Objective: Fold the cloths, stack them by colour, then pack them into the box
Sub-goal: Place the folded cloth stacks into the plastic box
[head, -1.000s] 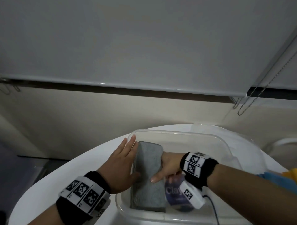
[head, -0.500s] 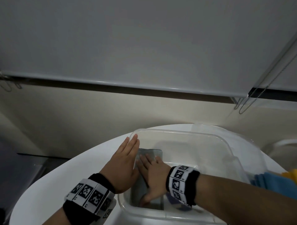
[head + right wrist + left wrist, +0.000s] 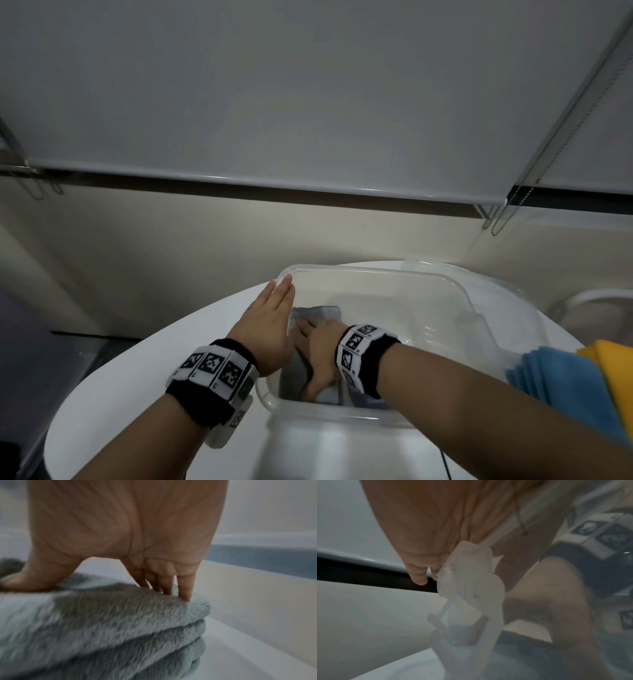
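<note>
A round white table [image 3: 144, 394] stands close to a cream wall, with a pale grey roller blind [image 3: 308, 102] lowered above it and its bead chain [image 3: 500, 219] hanging at the right. On the table sits a clear plastic box [image 3: 472, 294], and beside it at the right edge lie folded blue cloths [image 3: 548, 373] and a yellow cloth [image 3: 613, 363]. The person's left hand [image 3: 270, 329] lies flat along the outside of the box's left wall, fingers straight and grasping nothing. The right hand [image 3: 320, 346] is inside the box, palm down on a stack of folded grey fleecy cloths [image 3: 318, 311] against the left wall, its fingers extended and pressing rather than gripping. The right wrist view shows what the head view hides: several folded layers [image 3: 154, 628] piled up, with the fingertips [image 3: 185, 586] sinking into the top one's far edge. The left wrist view, blurred, shows the box's rim [image 3: 471, 574] touching the left palm.
</note>
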A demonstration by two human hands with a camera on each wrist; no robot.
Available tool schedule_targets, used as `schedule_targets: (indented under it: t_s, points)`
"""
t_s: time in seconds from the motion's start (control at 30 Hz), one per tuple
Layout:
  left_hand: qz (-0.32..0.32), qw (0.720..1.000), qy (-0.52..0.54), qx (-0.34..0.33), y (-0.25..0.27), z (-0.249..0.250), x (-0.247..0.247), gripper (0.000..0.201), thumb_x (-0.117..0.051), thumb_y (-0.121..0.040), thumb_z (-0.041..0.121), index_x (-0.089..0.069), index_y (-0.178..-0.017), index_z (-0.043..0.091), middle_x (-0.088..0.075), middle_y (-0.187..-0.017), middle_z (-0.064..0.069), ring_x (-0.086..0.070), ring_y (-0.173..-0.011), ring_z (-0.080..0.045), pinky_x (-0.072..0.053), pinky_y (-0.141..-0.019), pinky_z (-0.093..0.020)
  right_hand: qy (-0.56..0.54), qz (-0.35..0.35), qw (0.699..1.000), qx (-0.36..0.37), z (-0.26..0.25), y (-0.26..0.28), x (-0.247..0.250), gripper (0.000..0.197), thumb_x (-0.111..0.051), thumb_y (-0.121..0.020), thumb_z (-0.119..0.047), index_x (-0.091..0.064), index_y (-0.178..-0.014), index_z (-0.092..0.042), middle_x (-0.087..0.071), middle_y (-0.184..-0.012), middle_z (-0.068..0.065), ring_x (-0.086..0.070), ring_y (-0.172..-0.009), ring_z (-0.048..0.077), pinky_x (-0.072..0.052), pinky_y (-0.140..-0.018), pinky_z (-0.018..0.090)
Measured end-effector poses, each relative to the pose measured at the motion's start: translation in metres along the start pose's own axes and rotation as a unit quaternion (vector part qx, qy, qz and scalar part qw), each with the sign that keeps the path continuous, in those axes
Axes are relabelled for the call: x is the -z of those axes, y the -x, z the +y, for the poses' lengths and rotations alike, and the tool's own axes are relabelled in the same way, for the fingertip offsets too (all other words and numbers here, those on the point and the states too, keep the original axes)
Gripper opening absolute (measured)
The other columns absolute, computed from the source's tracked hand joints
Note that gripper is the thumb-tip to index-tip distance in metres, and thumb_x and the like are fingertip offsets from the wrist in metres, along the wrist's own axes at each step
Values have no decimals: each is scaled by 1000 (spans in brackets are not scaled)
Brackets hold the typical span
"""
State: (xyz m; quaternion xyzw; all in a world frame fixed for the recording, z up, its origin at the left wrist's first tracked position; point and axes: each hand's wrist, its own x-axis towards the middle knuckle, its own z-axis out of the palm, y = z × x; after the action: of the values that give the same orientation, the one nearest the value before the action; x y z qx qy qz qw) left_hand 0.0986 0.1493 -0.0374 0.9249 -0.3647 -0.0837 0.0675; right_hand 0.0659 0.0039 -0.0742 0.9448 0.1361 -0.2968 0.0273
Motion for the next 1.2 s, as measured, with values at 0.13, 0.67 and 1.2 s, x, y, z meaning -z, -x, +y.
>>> schedule_targets:
  t_s: [0.13, 0.67, 1.2]
  points:
    - [-29, 1000, -7, 7, -2, 1, 2, 83, -47, -87, 20, 1, -153, 7, 17, -159, -4, 12, -147, -21, 3, -119, -26, -74, 75, 994, 8, 4, 21, 31, 67, -65, -63, -70, -65, -92, -9, -67, -84, 7, -61, -72, 23, -55, -72, 34]
    - [-123, 990, 5, -64, -9, 116, 78, 54, -50, -94, 43, -40, -142, 20, -47, -142, 1, -47, -127, -17, -36, -104, -27, -375, 432, 784, -242, 162, 255, -8, 14, -63, -86, -10, -63, -72, -11, -68, -72, 0, -65, -72, 15, -50, -68, 28]
    - [-190, 935, 298, -43, -58, 381, -85, 61, -57, -90, 34, -35, -141, 8, -45, -139, -12, -45, -128, -28, -39, -104, -32, -386, 153, 775, -477, 212, 323, -196, 36, -54, -93, -30, -34, -67, -17, -37, -69, -1, -36, -60, 11, -26, -48, 21]
